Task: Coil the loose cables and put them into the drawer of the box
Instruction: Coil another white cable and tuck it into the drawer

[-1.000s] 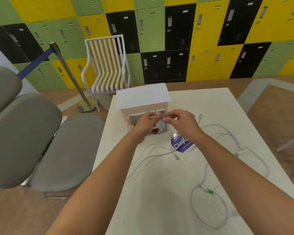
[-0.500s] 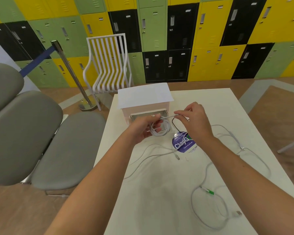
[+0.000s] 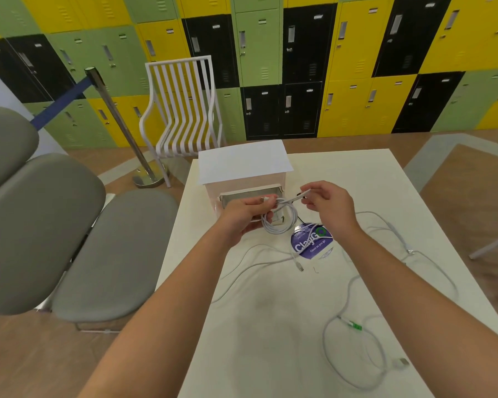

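A small white box (image 3: 242, 165) stands at the table's far edge, its drawer (image 3: 250, 195) pulled open toward me. My left hand (image 3: 242, 214) grips a coiled white cable (image 3: 281, 221) just in front of the drawer. My right hand (image 3: 327, 206) pinches that cable's free plug end, stretched to the right of the coil. Loose white cables lie on the table: one (image 3: 259, 259) below the hands, a long one (image 3: 397, 237) at the right, and one with a green connector (image 3: 354, 326) near the front right.
A round purple sticker (image 3: 311, 244) lies on the white table (image 3: 270, 326) under my right wrist. Grey padded seats (image 3: 69, 239) stand left of the table, a white slatted chair (image 3: 184, 110) and a barrier post (image 3: 121, 130) behind it. Lockers line the back wall.
The hands drew back from the open drawer with the cable. The coil now hangs from my left hand, and my right hand has pulled the plug end out to the right.
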